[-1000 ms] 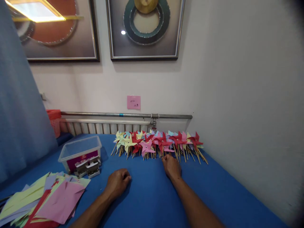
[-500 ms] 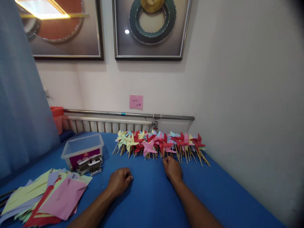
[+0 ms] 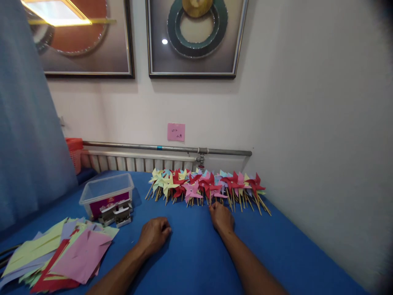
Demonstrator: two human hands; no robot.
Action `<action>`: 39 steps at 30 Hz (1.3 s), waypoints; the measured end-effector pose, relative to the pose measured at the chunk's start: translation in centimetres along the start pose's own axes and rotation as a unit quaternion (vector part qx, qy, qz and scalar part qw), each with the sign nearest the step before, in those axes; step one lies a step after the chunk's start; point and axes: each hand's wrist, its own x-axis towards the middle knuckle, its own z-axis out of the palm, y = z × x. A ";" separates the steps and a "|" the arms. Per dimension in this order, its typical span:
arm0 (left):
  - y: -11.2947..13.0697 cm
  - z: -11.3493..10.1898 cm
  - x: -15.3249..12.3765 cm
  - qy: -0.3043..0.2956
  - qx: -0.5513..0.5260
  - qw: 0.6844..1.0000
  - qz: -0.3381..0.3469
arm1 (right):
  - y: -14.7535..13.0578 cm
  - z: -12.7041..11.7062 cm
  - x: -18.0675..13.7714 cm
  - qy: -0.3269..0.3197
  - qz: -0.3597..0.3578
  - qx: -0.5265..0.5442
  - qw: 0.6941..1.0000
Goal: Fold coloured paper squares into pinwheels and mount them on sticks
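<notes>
My right hand [image 3: 221,216] is closed on the lower end of the stick of a red paper pinwheel [image 3: 210,183], at the front of a long row of pinwheels [image 3: 168,185]. The row holds yellow, pink, red and blue ones, their wooden sticks pointing toward me. On the blue tabletop [image 3: 184,250], my left hand [image 3: 155,234] rests with its fingers curled in. Nothing shows in it, though the inside of the fingers is partly hidden. Left of that hand lies a loose pile of cut coloured paper sheets [image 3: 86,256].
A clear plastic box [image 3: 107,188] with a purple label stands at the left, small open cartons [image 3: 123,215] of metal bits before it. Behind the table run a pipe [image 3: 138,146] and radiator. A blue curtain [image 3: 27,123] hangs left; a wall [image 3: 322,143] closes the right.
My right hand has shifted slightly left, and the red pinwheel has moved left with it. My left hand has stayed in place.
</notes>
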 end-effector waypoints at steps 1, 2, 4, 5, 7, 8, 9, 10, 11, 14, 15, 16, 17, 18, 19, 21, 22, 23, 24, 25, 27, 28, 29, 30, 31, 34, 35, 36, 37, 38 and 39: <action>0.1 -0.1 0.0 -0.002 0.002 1.000 -0.003 | 0.0 0.0 0.0 0.000 -0.003 0.000 1.000; 0.2 -0.1 -0.1 -0.003 0.004 1.000 -0.005 | 0.1 0.1 0.1 0.000 -0.006 0.000 1.000; 0.2 -0.2 -0.1 -0.004 0.006 1.000 -0.008 | 0.2 0.2 0.1 0.003 -0.009 0.002 1.000; 0.2 -0.2 -0.1 -0.004 0.005 1.000 -0.008 | 0.3 0.3 0.2 0.004 -0.009 0.004 1.000; 0.1 -0.1 -0.1 -0.002 0.002 1.000 -0.006 | 0.3 0.4 0.3 0.009 -0.007 0.007 1.000; 0.0 0.0 0.0 0.000 0.002 1.000 -0.004 | 0.3 0.4 0.2 0.013 -0.007 0.009 1.000; -0.1 0.1 0.0 0.004 0.004 1.000 -0.002 | 0.3 0.4 0.2 0.018 -0.005 0.011 1.000; -0.2 0.2 0.1 0.007 0.006 1.000 -0.001 | 0.3 0.3 0.1 0.023 -0.004 0.012 1.000; -0.3 0.3 0.1 0.010 0.008 1.000 0.000 | 0.3 0.1 0.0 0.029 -0.002 0.013 0.999; -0.2 0.4 0.0 0.017 0.016 1.000 0.002 | 0.1 -0.6 -0.8 0.040 -0.004 0.016 0.999; -0.1 0.3 -0.1 0.022 0.020 1.000 0.004 | 0.1 -0.8 -1.1 0.041 -0.008 0.017 0.999; 0.0 0.2 -0.2 0.026 0.025 0.999 0.008 | 0.1 -0.9 -1.4 0.040 -0.014 0.018 0.999; 0.1 0.1 -0.4 0.033 0.029 0.999 0.010 | 0.2 -1.0 -1.7 0.037 -0.022 0.021 0.999; 0.2 -0.1 -0.7 0.036 0.036 0.999 0.015 | 0.2 -1.0 -2.1 0.035 -0.030 0.023 0.999; 0.3 -0.3 -1.0 0.042 0.046 0.998 0.021 | 0.1 -0.9 -2.6 0.043 -0.048 0.027 0.998; 0.4 -0.8 -1.9 0.051 0.058 0.997 0.025 | -0.2 -0.4 -3.8 0.066 -0.105 0.038 0.992; 0.5 -1.0 -2.6 0.055 0.062 0.996 0.025 | -0.6 -0.1 -4.7 0.074 -0.137 0.046 0.987; 0.5 -1.1 -3.4 0.058 0.064 0.996 0.025 | -1.0 0.3 -5.7 0.069 -0.167 0.054 0.982; 0.5 -1.1 -4.4 0.061 0.066 0.996 0.026 | -1.6 0.7 -6.8 0.062 -0.197 0.061 0.977; 0.4 -1.1 -5.5 0.066 0.069 0.995 0.028 | -2.2 1.0 -8.0 0.055 -0.229 0.066 0.970; 0.0 -0.8 -8.1 0.085 0.080 0.992 0.041 | -3.4 1.7 -10.4 0.041 -0.294 0.077 0.952; -0.5 -0.7 -9.4 0.104 0.089 0.989 0.050 | -4.0 2.0 -11.4 0.039 -0.323 0.083 0.942; -1.0 -0.5 -10.8 0.131 0.099 0.985 0.059 | -4.4 2.3 -12.3 0.041 -0.359 0.093 0.928; -1.8 -0.4 -12.1 0.168 0.114 0.977 0.060 | -4.8 2.5 -13.0 0.048 -0.391 0.104 0.913; -2.6 -0.4 -13.3 0.214 0.129 0.967 0.054 | -5.0 2.8 -13.5 0.057 -0.417 0.114 0.900; -5.8 -1.2 -16.1 0.360 0.147 0.921 -0.012 | -5.2 3.2 -13.7 0.083 -0.456 0.129 0.877; -7.0 -1.7 -16.7 0.398 0.143 0.905 -0.049 | -5.2 3.2 -13.6 0.088 -0.456 0.130 0.876; -8.1 -2.3 -17.2 0.426 0.132 0.891 -0.087 | -5.1 3.2 -13.4 0.089 -0.451 0.130 0.878; -9.2 -3.0 -17.5 0.450 0.117 0.876 -0.129 | -5.1 3.3 -13.2 0.086 -0.446 0.130 0.881; -10.1 -3.6 -17.8 0.468 0.103 0.861 -0.173 | -5.0 3.3 -13.0 0.080 -0.440 0.131 0.885; -10.9 -4.3 -17.9 0.482 0.094 0.842 -0.222 | -5.0 3.3 -12.8 0.072 -0.435 0.131 0.888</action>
